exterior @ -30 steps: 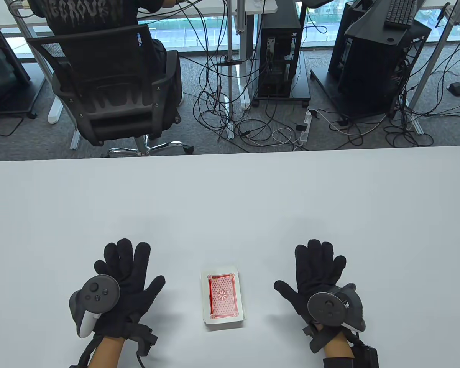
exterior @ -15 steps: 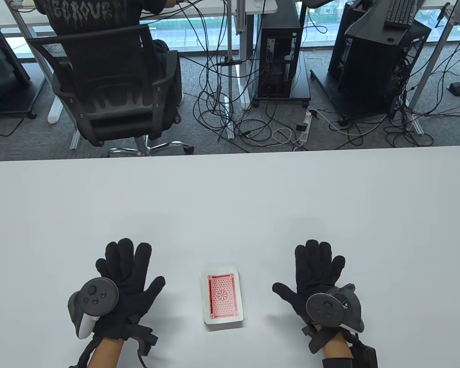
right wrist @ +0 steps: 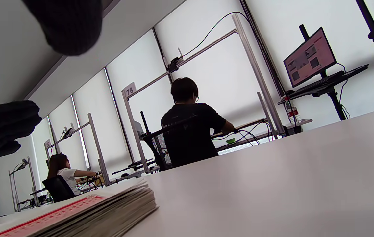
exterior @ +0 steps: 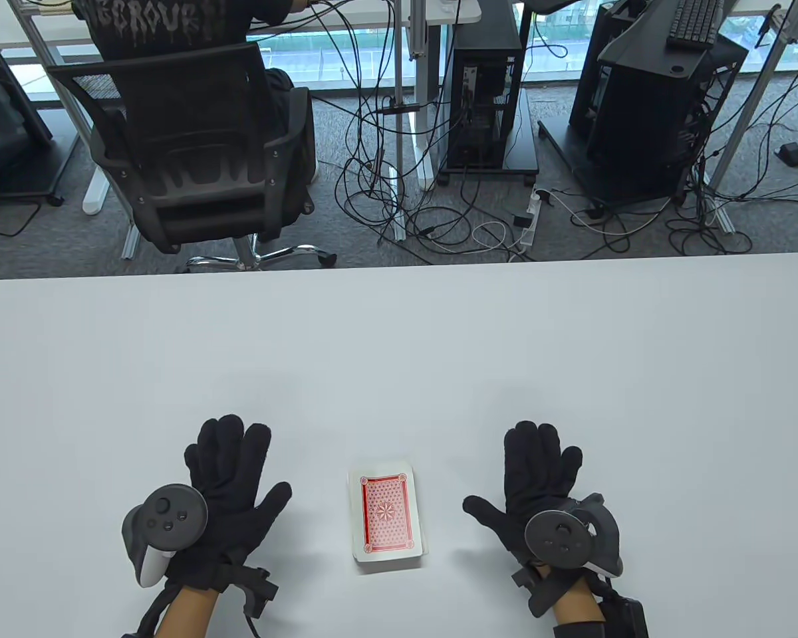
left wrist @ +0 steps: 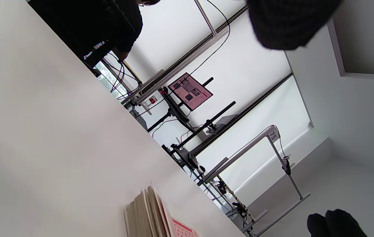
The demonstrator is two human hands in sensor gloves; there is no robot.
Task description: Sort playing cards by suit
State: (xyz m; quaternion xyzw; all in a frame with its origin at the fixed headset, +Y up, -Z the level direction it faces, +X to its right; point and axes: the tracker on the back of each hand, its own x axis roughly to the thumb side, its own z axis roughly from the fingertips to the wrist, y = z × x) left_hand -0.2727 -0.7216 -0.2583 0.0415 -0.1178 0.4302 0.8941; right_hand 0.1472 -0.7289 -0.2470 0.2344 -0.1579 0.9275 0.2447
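Spanning the view, white worktop (exterior: 399, 345). Left hand (exterior: 229, 495) and right hand (exterior: 535, 488) flat, fingers spread straight, holding nothing, either side of the deck of cards (exterior: 387, 516), red back up, near the front edge, untouched.

Table (exterior: 399, 345) surface bare beyond hands, open to far edge and both sides. Sole obstacle: card deck (exterior: 387, 517), face down, between left hand (exterior: 223, 495) and right hand (exterior: 535, 492), apart from both. Clear lane either side of deck. Both hands flat, fingers straight, holding nothing.
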